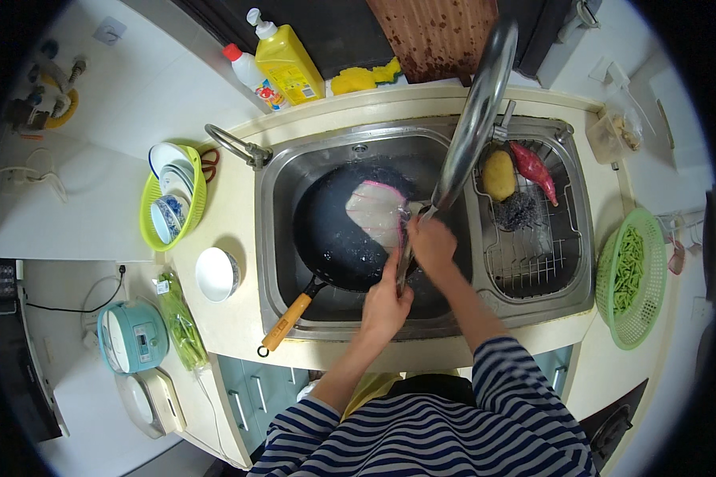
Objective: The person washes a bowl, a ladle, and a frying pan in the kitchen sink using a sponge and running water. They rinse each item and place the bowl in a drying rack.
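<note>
My left hand (386, 304) grips a thin shiny item (403, 265), seen nearly edge-on, so its kind is unclear. Close by on the right, my right hand (434, 245) is blurred, its fingers bent against the item's upper part under the running water. Beyond my left fingertips, a white dishcloth with pink lines and a pink edge (373, 208) lies in a black wok (325, 220). The wok holds water and sits in the large steel sink basin (283, 179), its wooden handle (289, 319) reaching over the front rim. A thick chrome faucet (477, 113) arches above my right hand.
The small basin's wire rack (531, 268) holds a potato (499, 174), a red sweet potato (534, 170) and a steel-wool scrubber (516, 210). Right stands a green colander (650, 298) of cut green beans; left, a bowl (215, 274) and dish basket (200, 197). Behind are soap bottles (289, 65).
</note>
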